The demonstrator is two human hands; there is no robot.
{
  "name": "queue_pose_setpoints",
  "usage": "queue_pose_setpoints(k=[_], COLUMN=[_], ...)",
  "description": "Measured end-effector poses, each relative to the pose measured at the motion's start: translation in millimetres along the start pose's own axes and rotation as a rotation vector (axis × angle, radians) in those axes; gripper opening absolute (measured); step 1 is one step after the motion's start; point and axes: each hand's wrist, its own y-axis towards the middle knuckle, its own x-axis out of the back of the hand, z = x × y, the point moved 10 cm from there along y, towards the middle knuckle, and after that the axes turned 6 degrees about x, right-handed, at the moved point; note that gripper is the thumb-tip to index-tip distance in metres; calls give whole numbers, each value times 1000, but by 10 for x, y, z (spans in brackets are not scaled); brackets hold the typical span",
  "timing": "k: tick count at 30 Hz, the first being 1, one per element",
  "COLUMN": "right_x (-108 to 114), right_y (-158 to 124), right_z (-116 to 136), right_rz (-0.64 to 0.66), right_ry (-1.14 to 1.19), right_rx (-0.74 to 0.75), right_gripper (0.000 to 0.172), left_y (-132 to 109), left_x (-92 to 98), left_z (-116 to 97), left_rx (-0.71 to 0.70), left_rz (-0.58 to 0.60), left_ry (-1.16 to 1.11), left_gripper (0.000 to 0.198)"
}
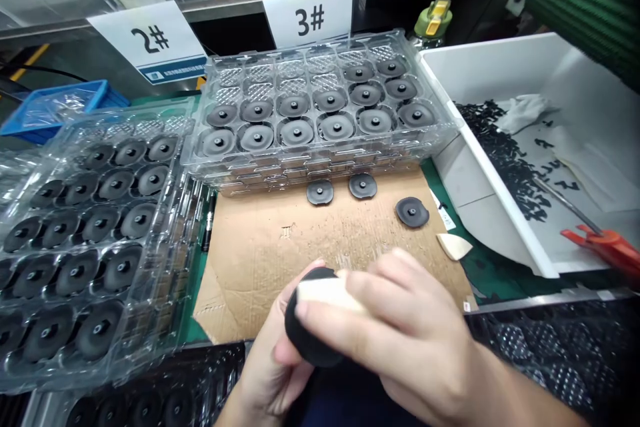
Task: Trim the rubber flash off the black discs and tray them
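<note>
A black rubber disc (311,327) stands on edge between the two hands, just above the near edge of a cardboard sheet (260,287). The left hand (270,367) cups the disc from behind, its fingers curled around the far face. The right hand (400,327) is closed on a pale foam wedge (327,295), pressing it against the disc's face.

Straight ahead of the hands, three dark discs (363,185) lie flat on the cardboard, and a second pale wedge (454,246) lies beyond the right hand. Farther ahead sits a clear plastic tray (325,170), its pockets holding more discs; another loaded tray (100,380) lies left of the left hand. Right of the right hand, a white bin (480,200) holds small black pieces (505,160), a white cloth (525,113) and a red-handled tool (605,247). Paper signs marked "2#" (147,40) and "3#" (309,12) stand behind the trays.
</note>
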Motion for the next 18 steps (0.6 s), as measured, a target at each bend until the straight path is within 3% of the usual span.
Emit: queue_pose_setpoints(k=[2, 4, 7, 11, 13, 15, 18], right_x=[-51, -95, -299, -872, -1025, -980, -528], right_y=[32, -89, -535, -1048, -1178, -1178, -941], right_z=[-174, -568, -1028, -1123, -1133, -1158, -1075], right_rz=[8, -52, -87, 96, 134, 116, -47], right_ry=[146, 237, 209, 204, 199, 179, 126], right_rx=[-37, -277, -579, -572, -559, -592, -636], right_gripper=[27, 28, 29, 34, 32, 29, 27], left_y=[-14, -43, -80, -68, -49, -37, -28], left_x=[37, 42, 15, 11, 4, -19, -66], left_z=[14, 18, 11, 12, 34, 58, 87], left_rx=[-5, 0, 16, 16, 27, 43, 54], left_rz=[6, 40, 106, 133, 138, 149, 162], left_ry=[-21, -37, -84, -125, -123, -114, -91], left_gripper=[52, 55, 58, 56, 56, 56, 56])
